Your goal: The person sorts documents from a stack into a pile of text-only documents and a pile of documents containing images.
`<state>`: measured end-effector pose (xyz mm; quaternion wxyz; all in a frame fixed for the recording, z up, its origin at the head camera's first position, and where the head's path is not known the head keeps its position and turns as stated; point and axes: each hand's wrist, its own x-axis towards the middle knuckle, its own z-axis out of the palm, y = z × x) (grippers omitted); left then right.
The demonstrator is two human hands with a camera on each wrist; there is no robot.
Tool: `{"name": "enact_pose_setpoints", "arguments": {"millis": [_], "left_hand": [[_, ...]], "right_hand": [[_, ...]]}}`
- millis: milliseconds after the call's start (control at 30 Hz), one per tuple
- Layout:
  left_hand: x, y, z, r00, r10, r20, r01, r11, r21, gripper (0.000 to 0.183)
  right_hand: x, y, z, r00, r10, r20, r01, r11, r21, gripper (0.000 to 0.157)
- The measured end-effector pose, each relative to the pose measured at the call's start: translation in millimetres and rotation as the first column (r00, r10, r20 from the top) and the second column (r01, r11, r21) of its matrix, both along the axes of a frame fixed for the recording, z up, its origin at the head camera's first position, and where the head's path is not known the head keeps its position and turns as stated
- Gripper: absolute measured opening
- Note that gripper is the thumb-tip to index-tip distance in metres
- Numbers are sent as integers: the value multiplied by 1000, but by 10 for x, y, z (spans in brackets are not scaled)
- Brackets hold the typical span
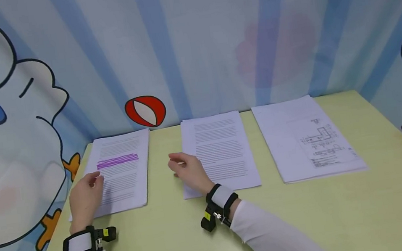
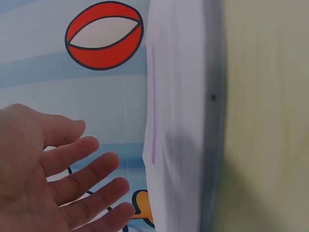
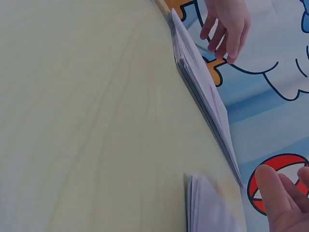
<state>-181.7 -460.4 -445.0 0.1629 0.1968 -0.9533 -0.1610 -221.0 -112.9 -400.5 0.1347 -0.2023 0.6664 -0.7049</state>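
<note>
Over the lower left part of the left paper stack [image 1: 133, 193] hovers my left hand [image 1: 86, 198], its fingers loosely bent with nothing in them. That stack's printed top sheet carries a band of purple highlighting [image 1: 118, 160]. In the left wrist view the fingers [image 2: 91, 179] are spread apart above the sheets. My right hand [image 1: 189, 169] is at the left edge of the middle paper stack [image 1: 221, 152], fingers relaxed and holding nothing. In the right wrist view it shows only in part at the lower right, above the corner of a stack [image 3: 207, 208].
To the right lies a third stack [image 1: 288, 152], its top sheet bearing a technical line drawing. All three stacks sit near the back of a pale yellow-green table [image 1: 386, 203]. Behind it hangs a blue-striped curtain [image 1: 206, 48] with cartoon figures and a red ball print.
</note>
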Motion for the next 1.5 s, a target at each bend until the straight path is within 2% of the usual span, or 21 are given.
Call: {"name": "enact_pose_setpoints", "arguments": {"millis": [100,200,267,367,467,533,700,867,1067,1133,1367,1500], "left_hand": [[40,-10,67,998,26,66,-27,1000,10,58],[143,92,259,984,52,168,-67,994,86,56],[186,208,392,969,38,246,-74,988,138,58],[233,331,516,942,-21,335,-49,979,200,65],[271,370,555,919,-56,390,-37,973,228,67],[286,377,564,910,-60,410,-41,972,233,66],[283,388,570,901,-69,428,-41,969,243,68],[294,413,584,886,-53,460,-77,963,258,70],[304,446,609,903,-30,428,-99,956,276,68],[288,417,591,910,-20,414,-103,957,272,68],[160,131,260,926,-2,378,-69,982,174,71],[139,203,246,940,31,338,-81,988,134,65]], "right_hand": [[-34,-113,-107,995,36,94,-37,999,8,42],[-10,-251,-184,982,68,176,-75,996,38,47],[10,-322,-214,969,86,230,-101,993,53,51],[46,-421,-231,943,122,309,-144,988,49,54],[77,-500,-237,914,160,374,-177,984,12,57],[93,-538,-233,896,181,406,-188,982,-24,59],[112,-588,-231,874,206,440,-190,978,-80,64],[115,-633,-278,859,212,466,-182,977,-109,65],[102,-669,-328,831,223,510,-139,970,-198,63],[99,-684,-318,833,230,503,-144,968,-204,60],[83,-745,-304,851,215,479,-158,975,-157,41],[67,-751,-307,869,175,463,-135,984,-117,37]]}}
